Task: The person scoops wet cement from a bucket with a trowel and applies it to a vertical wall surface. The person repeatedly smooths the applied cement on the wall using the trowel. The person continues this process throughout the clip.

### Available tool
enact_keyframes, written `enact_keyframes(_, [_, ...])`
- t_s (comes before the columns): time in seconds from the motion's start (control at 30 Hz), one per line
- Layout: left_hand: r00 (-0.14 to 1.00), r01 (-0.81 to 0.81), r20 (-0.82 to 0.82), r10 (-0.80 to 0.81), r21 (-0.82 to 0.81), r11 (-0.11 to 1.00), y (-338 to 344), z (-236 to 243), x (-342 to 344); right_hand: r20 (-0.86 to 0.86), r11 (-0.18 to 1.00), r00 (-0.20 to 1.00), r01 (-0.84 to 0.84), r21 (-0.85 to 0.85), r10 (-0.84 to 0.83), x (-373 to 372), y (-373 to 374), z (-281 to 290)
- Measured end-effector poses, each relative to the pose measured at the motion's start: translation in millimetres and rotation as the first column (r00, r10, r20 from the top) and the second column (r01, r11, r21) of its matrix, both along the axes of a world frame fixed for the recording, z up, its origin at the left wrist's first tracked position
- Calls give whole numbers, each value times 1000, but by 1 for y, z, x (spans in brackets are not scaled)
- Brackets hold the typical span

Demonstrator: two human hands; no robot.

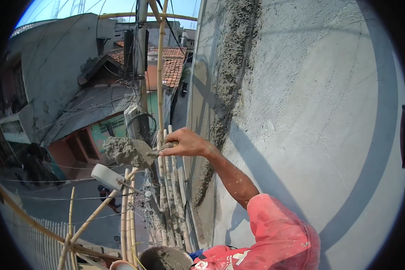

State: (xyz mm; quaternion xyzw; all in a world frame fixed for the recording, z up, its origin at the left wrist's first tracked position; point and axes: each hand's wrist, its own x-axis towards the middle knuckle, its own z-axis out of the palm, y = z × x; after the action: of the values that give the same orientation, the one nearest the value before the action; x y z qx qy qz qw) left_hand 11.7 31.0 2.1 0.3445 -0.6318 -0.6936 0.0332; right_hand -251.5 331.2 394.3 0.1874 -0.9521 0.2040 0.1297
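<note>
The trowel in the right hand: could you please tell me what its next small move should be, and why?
Probably swing the trowel right, kept level, toward the rough strip: the right hand holds it out left of the wall, it carries a heap of mortar, and the strip looks coarser than the surface beside it.

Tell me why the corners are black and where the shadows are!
Head view: the fisheye lens gives a round image, leaving black corners; head view: dark shadows cross the tall grey plastered wall, including a wide curved shadow band at right.
</note>
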Motion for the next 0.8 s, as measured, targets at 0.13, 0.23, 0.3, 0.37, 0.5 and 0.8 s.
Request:
enact_keyframes(0.13, [997, 79, -20, -79, -7, 997, 14, 10, -30, 43, 973, 997, -50, -227, 62, -31, 30, 138])
enact_keyframes(0.23, [996, 92, -12, -93, -18, 996, 16, 11, -45, -28, 950, 996, -94, -299, 90, -52, 34, 211])
enact_keyframes(0.3, [996, 94, 0, -94, -28, 995, 17, 11, -50, -67, 944, 996, -78, -321, 60, -62, 39, 247])
enact_keyframes(0.37, [995, 103, 8, -103, -38, 994, 21, 14, -59, -115, 934, 991, -104, -342, 69, -90, 70, 282])
enact_keyframes(0.5, [994, 105, 24, -104, -39, 994, 29, 16, -73, -127, 885, 984, 52, -462, -124, -112, 145, 350])
enact_keyframes(0.8, [992, 107, 73, -101, -94, 990, 6, 13, -37, -355, 566, 524, 323, -759, -774, 5, 159, 232])
